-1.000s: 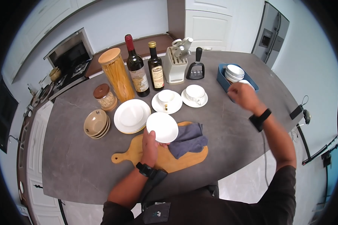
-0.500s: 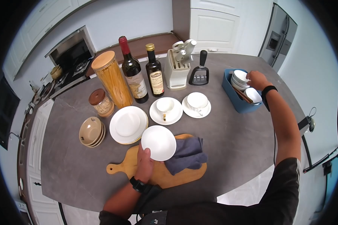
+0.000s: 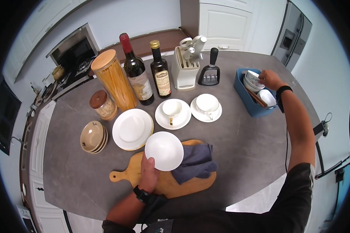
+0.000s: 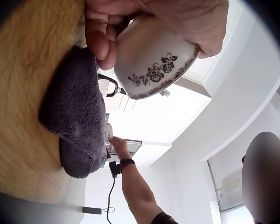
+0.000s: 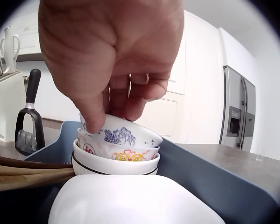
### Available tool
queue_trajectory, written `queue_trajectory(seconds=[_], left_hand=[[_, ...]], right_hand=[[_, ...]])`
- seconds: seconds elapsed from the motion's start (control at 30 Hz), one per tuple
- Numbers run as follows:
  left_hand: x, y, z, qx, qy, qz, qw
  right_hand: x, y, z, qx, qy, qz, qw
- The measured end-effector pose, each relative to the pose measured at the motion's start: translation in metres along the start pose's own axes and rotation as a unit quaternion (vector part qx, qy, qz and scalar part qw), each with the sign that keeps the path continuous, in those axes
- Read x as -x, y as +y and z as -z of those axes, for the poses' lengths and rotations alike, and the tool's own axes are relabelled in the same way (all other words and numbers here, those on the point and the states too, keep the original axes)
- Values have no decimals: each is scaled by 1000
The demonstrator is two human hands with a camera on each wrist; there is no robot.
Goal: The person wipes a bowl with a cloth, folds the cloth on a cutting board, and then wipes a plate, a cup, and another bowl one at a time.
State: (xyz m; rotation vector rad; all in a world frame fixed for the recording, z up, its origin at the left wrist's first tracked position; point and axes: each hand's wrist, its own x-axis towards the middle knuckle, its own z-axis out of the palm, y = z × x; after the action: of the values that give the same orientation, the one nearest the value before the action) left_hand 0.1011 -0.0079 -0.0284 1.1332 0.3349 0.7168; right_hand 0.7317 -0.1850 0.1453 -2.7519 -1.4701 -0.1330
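Note:
My left hand point(image 3: 149, 166) grips a white bowl point(image 3: 164, 150) by its near rim, just above a wooden cutting board point(image 3: 175, 180). In the left wrist view the fingers point(image 4: 100, 39) curl round this bowl point(image 4: 151, 56), which has a black floral band outside. A dark grey cloth point(image 3: 194, 162) lies on the board beside it. My right hand point(image 3: 269, 79) reaches into a blue bin point(image 3: 251, 105) at the right. In the right wrist view, the right hand point(image 5: 113, 109) pinches the rim of the tilted top bowl point(image 5: 123, 135) of a stack, with its fingers inside.
On the grey counter stand stacked white plates point(image 3: 132, 129), tan bowls point(image 3: 91, 136), two cups on saucers point(image 3: 172, 112), a pasta jar point(image 3: 114, 79), two bottles point(image 3: 136, 73), a knife block point(image 3: 186, 68) and a small jar point(image 3: 102, 105). Wooden utensils point(image 5: 28, 172) and a white bowl point(image 3: 268, 98) lie in the bin.
My right hand moved from above the counter out to the blue bin and took hold of the top bowl. My left hand kept hold of the white bowl over the board.

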Motion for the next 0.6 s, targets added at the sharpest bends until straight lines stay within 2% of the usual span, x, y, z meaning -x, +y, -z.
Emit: queue_trajectory(seconds=[0.07, 0.1, 0.13, 0.17, 0.3, 0.33, 0.43, 0.6], left_hand=[[0, 5, -9, 17, -6, 10, 1000], [0, 5, -13, 5, 20, -3, 1000], [-1, 6, -16, -8, 44, -16, 999], [-2, 7, -16, -9, 40, -16, 999], [-2, 9, -12, 10, 6, -12, 1000], [-2, 10, -11, 23, -16, -6, 1000], [-1, 15, -18, 18, -5, -14, 1000], [-3, 19, -18, 31, 7, 1, 1000]], right_hand=[[0, -4, 2, 53, 39, 16, 998], [2, -5, 3, 53, 40, 14, 998], [7, -11, 5, 67, 87, 31, 994], [12, -16, 7, 81, 132, 46, 987], [45, -48, 42, 56, 171, 55, 982], [63, -65, 53, 42, 190, 73, 978], [121, -124, 76, 7, 227, 140, 964], [208, -209, 69, -29, 245, 313, 917]])
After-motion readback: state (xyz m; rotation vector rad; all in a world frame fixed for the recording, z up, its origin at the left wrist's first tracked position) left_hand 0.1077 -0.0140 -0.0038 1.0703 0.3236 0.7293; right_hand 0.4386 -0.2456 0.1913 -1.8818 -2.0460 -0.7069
